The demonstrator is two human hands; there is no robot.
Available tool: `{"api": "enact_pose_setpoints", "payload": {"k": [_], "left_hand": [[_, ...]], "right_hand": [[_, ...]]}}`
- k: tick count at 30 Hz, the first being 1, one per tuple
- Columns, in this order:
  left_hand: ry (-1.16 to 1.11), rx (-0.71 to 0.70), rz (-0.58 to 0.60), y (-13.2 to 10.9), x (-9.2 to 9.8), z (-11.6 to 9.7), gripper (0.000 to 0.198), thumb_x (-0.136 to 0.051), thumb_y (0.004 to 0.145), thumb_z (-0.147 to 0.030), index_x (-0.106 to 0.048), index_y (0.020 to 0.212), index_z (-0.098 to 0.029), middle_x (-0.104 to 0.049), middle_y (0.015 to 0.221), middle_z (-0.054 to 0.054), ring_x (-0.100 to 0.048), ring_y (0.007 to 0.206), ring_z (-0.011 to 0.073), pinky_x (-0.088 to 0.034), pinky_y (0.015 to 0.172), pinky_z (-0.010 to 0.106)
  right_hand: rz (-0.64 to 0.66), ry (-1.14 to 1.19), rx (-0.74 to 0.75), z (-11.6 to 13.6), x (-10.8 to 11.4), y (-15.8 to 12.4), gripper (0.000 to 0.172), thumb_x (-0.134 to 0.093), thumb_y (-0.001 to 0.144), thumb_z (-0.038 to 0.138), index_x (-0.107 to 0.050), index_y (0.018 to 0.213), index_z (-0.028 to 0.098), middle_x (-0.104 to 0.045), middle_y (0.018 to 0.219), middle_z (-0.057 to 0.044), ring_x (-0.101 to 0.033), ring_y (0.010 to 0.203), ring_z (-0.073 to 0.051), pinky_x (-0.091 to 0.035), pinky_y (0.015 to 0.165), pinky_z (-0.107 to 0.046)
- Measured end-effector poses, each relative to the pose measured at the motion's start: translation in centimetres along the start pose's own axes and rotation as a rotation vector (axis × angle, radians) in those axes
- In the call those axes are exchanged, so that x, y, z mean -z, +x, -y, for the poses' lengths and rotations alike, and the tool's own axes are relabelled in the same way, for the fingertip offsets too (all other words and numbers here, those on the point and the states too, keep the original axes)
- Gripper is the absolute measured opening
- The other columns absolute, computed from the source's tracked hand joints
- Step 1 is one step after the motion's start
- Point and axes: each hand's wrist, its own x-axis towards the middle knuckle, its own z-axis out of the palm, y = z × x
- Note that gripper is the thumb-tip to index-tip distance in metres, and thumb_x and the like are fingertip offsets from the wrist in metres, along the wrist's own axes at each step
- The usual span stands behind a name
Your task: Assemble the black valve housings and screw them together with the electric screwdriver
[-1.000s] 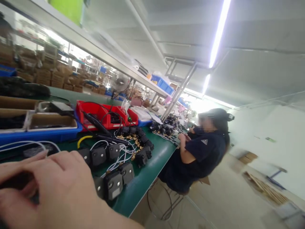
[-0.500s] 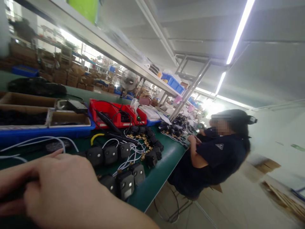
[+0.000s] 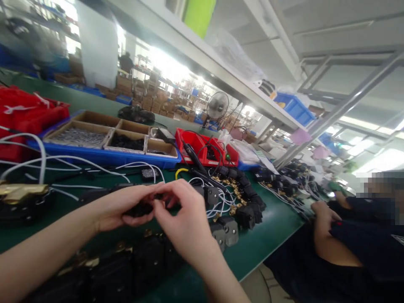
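Observation:
My left hand (image 3: pixel 135 206) is cupped, with small black parts (image 3: pixel 142 208) lying in its palm. Against its fingertips, my right hand (image 3: pixel 187 212) pinches a small dark piece (image 3: pixel 158 196), too small to make out. Both hands are raised above the green bench, fingers touching or almost so. Black box-shaped units with brass fittings (image 3: pixel 148 256) stand in a row below and in front of them. Another row of black units (image 3: pixel 211 195) is partly hidden behind my right hand. White cables (image 3: pixel 221 204) run among the units.
A blue tray (image 3: pixel 110 159) with cardboard compartments of small metal and black parts lies behind the hands. Red bins (image 3: pixel 192 145) stand beside it. At left is a black unit with a brass fitting (image 3: pixel 23 193). A co-worker (image 3: pixel 356 244) sits at the right.
My view has swung left, so both hands, the whole parts tray and the left end of the bench now show. The hands appear farther right and raised, fingers together.

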Motion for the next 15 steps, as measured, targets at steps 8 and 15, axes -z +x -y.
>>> {"api": "enact_pose_setpoints", "payload": {"k": [8,15], "left_hand": [[0.351,-0.029,0.125,0.2,-0.1,1.6,0.045,-0.069,0.074,-0.057,-0.076,0.09,-0.016,-0.048,0.06,-0.002,-0.04,0.055,0.0104,-0.026,0.05,0.022],[0.453,-0.062,0.208,0.8,-0.4,2.7,0.049,-0.058,0.082,-0.06,-0.078,0.088,-0.016,-0.066,0.077,0.002,-0.052,0.067,0.0152,-0.037,0.061,0.023]], "right_hand": [[0.001,0.001,-0.119,-2.4,5.5,-8.0,0.021,-0.062,0.085,0.011,-0.069,0.102,0.021,-0.067,0.097,-0.006,-0.069,0.08,-0.015,-0.059,0.068,-0.022],[-0.077,0.057,-0.196,-3.8,3.9,-12.5,0.021,-0.064,0.08,0.007,-0.07,0.095,0.021,-0.066,0.094,-0.005,-0.067,0.073,-0.013,-0.058,0.065,-0.02]]}}
